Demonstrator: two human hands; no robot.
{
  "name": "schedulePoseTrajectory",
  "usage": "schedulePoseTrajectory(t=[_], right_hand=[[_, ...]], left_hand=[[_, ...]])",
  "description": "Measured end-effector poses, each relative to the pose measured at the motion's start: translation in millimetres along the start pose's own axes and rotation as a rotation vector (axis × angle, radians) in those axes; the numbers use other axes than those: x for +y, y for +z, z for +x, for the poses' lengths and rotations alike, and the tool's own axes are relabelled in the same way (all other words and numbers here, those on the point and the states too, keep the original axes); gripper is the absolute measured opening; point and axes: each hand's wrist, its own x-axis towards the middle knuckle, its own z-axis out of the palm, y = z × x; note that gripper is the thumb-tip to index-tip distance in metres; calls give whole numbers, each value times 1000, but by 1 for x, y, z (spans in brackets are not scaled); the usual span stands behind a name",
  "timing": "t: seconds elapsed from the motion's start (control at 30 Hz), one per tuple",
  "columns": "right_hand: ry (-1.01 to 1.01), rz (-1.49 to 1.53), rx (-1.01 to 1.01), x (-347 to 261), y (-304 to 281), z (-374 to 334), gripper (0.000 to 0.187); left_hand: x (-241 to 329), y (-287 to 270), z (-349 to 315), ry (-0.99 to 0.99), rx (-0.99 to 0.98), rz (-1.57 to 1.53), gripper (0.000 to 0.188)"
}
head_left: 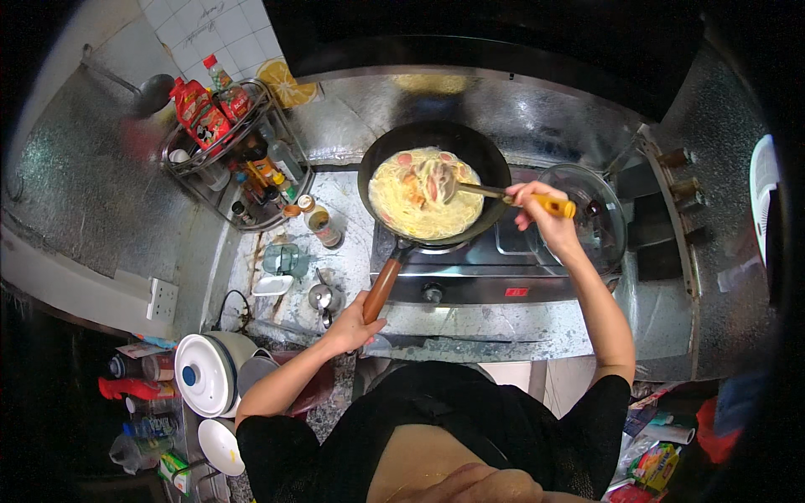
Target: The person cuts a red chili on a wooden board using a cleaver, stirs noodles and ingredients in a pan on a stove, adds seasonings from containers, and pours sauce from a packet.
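A black wok (pixel 495 161) sits on the gas stove (pixel 470 283), holding pale noodles (pixel 402 205) in broth with pink slices and orange-brown bits. My left hand (pixel 356 325) is wrapped round the wok's brown wooden handle (pixel 386 285). From the right, my right hand (pixel 541 216) grips the yellow end of a ladle (pixel 478 189). The ladle's bowl rests among the noodles, partly sunk in them. Just right of the wok, close beneath my right wrist, lies a round glass lid (pixel 612 220) with a dark knob.
A corner rack (pixel 239 151) of sauce bottles stands at the back left, with a ladle (pixel 151 94) hanging beside it. A spice jar (pixel 324 228), a green glass container (pixel 285 261) and a small metal pot (pixel 324 297) stand left of the stove. A white lidded pot (pixel 210 375) is at lower left.
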Motion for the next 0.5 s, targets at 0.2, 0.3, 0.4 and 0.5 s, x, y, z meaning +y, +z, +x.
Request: schedulePoseTrajectory(t=[0.2, 0.3, 0.4, 0.5], right_hand=[[-423, -828, -652, -57, 25, -37, 16], [-565, -1102, -782, -75, 33, -60, 19], [-558, -1170, -764, -77, 23, -55, 20], [-597, -1215, -716, -66, 19, -40, 20]], left_hand=[[-9, 0, 2, -9, 4, 13, 48], [-10, 1, 2, -19, 3, -14, 48], [-9, 2, -1, -2, 10, -54, 46], [-6, 2, 0, -20, 35, 13, 44]])
